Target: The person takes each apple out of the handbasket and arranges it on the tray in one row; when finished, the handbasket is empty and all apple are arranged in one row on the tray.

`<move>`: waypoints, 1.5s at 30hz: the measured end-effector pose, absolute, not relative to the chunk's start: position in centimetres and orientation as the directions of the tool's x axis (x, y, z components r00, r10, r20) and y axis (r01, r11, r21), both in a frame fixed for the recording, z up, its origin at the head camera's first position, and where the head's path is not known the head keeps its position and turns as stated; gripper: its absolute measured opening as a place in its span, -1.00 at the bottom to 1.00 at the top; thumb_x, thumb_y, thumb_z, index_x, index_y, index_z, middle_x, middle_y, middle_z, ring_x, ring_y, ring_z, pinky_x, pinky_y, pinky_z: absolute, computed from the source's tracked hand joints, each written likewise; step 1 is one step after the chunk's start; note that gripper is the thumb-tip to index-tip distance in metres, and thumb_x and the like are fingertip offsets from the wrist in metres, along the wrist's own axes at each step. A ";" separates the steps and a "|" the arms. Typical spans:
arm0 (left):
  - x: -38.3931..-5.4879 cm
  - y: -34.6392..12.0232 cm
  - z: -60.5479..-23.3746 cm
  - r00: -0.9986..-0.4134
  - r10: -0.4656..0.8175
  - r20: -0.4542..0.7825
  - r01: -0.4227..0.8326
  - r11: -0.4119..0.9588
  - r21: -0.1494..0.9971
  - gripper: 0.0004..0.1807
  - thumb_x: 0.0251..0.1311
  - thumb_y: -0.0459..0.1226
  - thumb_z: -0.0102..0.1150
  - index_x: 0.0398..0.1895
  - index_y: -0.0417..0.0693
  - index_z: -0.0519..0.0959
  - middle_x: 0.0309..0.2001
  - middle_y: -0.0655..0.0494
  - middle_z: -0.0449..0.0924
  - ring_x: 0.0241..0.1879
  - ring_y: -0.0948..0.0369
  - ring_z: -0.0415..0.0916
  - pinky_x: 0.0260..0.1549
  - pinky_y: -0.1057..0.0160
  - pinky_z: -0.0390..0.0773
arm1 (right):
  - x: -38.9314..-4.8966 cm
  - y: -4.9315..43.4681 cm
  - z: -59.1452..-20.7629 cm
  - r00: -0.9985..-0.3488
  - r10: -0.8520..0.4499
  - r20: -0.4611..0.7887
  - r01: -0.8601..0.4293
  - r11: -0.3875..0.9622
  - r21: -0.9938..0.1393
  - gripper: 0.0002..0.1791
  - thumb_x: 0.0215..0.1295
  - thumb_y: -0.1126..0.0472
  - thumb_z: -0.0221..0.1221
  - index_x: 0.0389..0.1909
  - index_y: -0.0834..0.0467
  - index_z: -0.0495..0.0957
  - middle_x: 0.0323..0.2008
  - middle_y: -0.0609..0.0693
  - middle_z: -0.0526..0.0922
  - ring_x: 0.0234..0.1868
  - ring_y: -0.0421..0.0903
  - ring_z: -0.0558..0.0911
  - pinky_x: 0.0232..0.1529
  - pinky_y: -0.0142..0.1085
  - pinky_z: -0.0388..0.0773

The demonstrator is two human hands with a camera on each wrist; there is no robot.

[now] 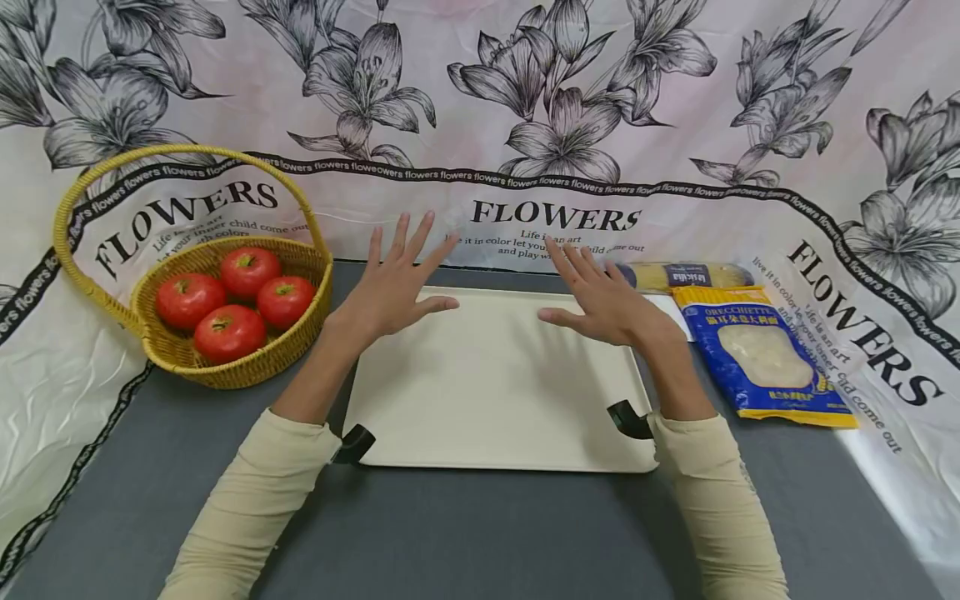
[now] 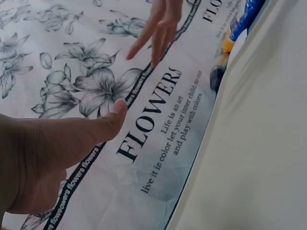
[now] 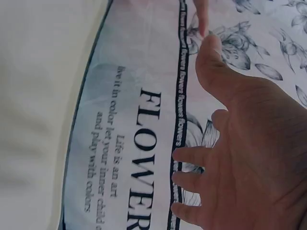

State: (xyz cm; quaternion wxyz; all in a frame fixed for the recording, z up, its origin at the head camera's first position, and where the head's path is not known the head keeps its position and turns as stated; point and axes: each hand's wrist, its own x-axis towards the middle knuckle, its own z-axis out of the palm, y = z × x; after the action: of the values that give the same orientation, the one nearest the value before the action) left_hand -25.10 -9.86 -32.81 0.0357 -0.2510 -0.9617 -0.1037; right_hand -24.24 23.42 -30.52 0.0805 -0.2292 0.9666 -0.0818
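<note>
Both hands are held out over a cream rectangular board (image 1: pixel 495 383), with nothing in either one. The left hand (image 1: pixel 397 287) has its fingers spread above the board's far left corner. Over the far right part is the right hand (image 1: pixel 603 304), its fingers straight and thumb pointing inward. In the left wrist view, the left hand (image 2: pixel 62 148) shows its thumb stretched out, and the other hand appears beyond it. The right wrist view shows the right hand (image 3: pixel 259 148) with extended fingers against the flowered cloth.
A yellow wicker basket (image 1: pixel 232 379) with several red tomatoes (image 1: pixel 228 333) stands at the left. At the right lie a blue and yellow orecchiette bag (image 1: pixel 765 358) and, behind it, a pasta pack (image 1: pixel 686 275). Flower-printed cloth (image 1: pixel 420 187) covers the back. The tabletop (image 1: pixel 480 533) is grey.
</note>
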 end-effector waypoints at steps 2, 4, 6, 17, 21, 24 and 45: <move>-25.1 -10.3 -33.0 -0.858 0.498 0.126 0.514 0.834 0.202 0.02 0.41 0.27 0.08 0.73 0.32 -0.24 0.73 0.00 -0.57 0.70 -0.17 -0.66 0.59 -0.40 -0.52 | -23.7 24.2 -30.9 -0.881 -0.457 -0.119 -0.430 0.881 -0.199 0.16 0.45 -0.38 0.10 0.69 -0.16 -0.52 0.73 0.14 -0.33 0.72 0.31 -0.29 0.64 0.36 -0.35; -25.1 -10.8 -33.2 -0.848 0.518 0.115 0.530 0.816 0.232 0.02 0.41 0.24 0.12 0.73 0.36 -0.23 0.74 -0.01 -0.51 0.71 -0.19 -0.58 0.60 -0.40 -0.48 | -23.2 25.2 -31.3 -0.879 -0.459 -0.131 -0.428 0.879 -0.209 0.21 0.42 -0.36 0.17 0.70 -0.11 -0.49 0.73 0.17 -0.31 0.71 0.34 -0.28 0.63 0.38 -0.31; -25.1 -11.4 -33.3 -0.840 0.532 0.103 0.539 0.801 0.260 0.01 0.40 0.23 0.14 0.72 0.40 -0.22 0.75 -0.02 -0.43 0.71 -0.22 -0.48 0.61 -0.42 -0.36 | -22.8 26.3 -31.7 -0.875 -0.459 -0.153 -0.418 0.877 -0.236 0.23 0.40 -0.31 0.21 0.70 -0.05 -0.46 0.72 0.19 -0.31 0.70 0.36 -0.29 0.62 0.39 -0.27; -24.3 -15.7 -33.2 -0.843 0.526 0.113 0.533 0.787 0.310 -0.07 0.47 0.17 0.07 0.72 0.39 -0.20 0.74 -0.09 -0.33 0.70 -0.30 -0.37 0.58 -0.47 -0.18 | -19.8 31.5 -35.3 -0.888 -0.366 -0.278 -0.270 0.905 -0.329 0.28 0.38 -0.34 0.21 0.69 -0.04 -0.54 0.71 0.26 -0.32 0.65 0.51 -0.20 0.51 0.54 -0.23; -23.4 -17.6 -33.1 -0.859 0.492 0.141 0.510 0.805 0.303 -0.10 0.50 0.13 0.03 0.73 0.37 -0.22 0.74 -0.11 -0.34 0.71 -0.26 -0.42 0.59 -0.46 -0.23 | -18.8 32.8 -37.4 -0.891 -0.379 -0.250 -0.284 0.894 -0.345 0.30 0.34 -0.33 0.26 0.70 0.01 -0.47 0.71 0.25 -0.30 0.67 0.47 -0.20 0.50 0.56 -0.26; -22.8 -18.5 -33.3 -0.870 0.469 0.151 0.492 0.812 0.314 -0.10 0.49 0.12 0.03 0.73 0.38 -0.21 0.74 -0.10 -0.34 0.71 -0.26 -0.44 0.60 -0.44 -0.25 | -18.0 33.4 -39.0 -0.885 -0.389 -0.254 -0.291 0.891 -0.350 0.35 0.28 -0.34 0.31 0.71 0.10 -0.41 0.70 0.30 -0.29 0.66 0.48 -0.21 0.49 0.57 -0.24; -20.9 -25.6 -32.8 -0.930 0.347 0.125 0.368 0.851 0.375 -0.05 0.52 0.16 -0.04 0.73 0.24 -0.34 0.74 -0.11 -0.43 0.67 -0.36 -0.51 0.55 -0.50 -0.38 | -13.9 36.4 -42.5 -0.860 -0.438 -0.261 -0.277 0.832 -0.481 0.67 -0.09 -0.29 0.57 0.65 0.32 -0.45 0.62 0.54 -0.29 0.62 0.55 -0.30 0.48 0.54 -0.37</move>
State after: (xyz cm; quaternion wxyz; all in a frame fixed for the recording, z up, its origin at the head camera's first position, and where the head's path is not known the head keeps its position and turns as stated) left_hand -20.94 -25.62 -32.77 0.0264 -0.1857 -0.9617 -0.1999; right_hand -13.88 36.42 -42.52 0.1835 -0.1902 0.9393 -0.2188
